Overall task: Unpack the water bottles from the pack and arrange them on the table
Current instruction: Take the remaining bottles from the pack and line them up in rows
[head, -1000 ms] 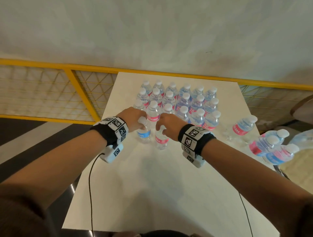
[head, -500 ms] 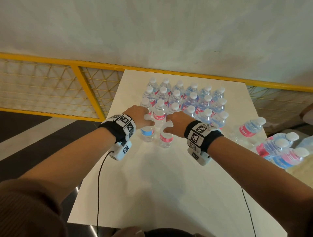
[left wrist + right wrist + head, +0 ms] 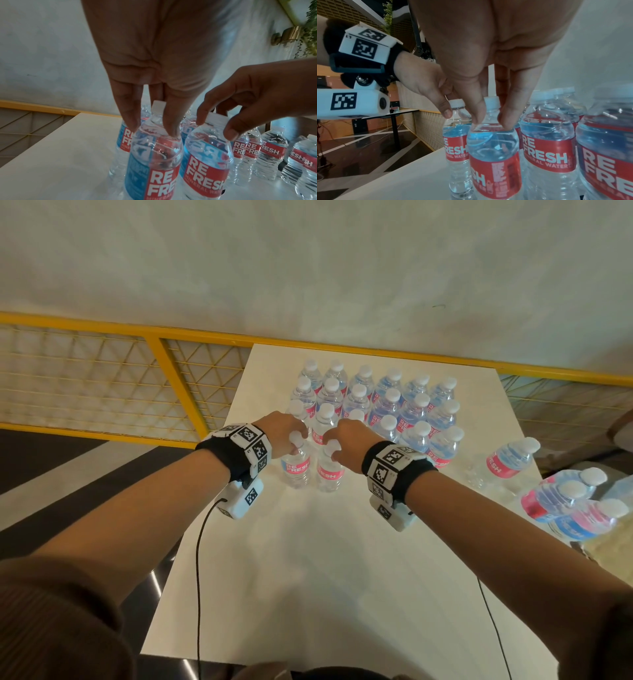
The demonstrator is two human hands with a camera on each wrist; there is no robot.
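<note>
Our left hand (image 3: 286,436) and right hand (image 3: 346,445) each pinch 1 clear ribbed plastic bottle — the left bottle (image 3: 296,465), the right bottle (image 3: 329,470) — upright on the smooth white bench (image 3: 308,577).

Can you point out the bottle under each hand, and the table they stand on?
Left-hand bottle (image 3: 295,469): head view, on its label.
Right-hand bottle (image 3: 330,473): head view, on its red label.
Table (image 3: 308,577): head view, on the bare white top near the person.
</note>
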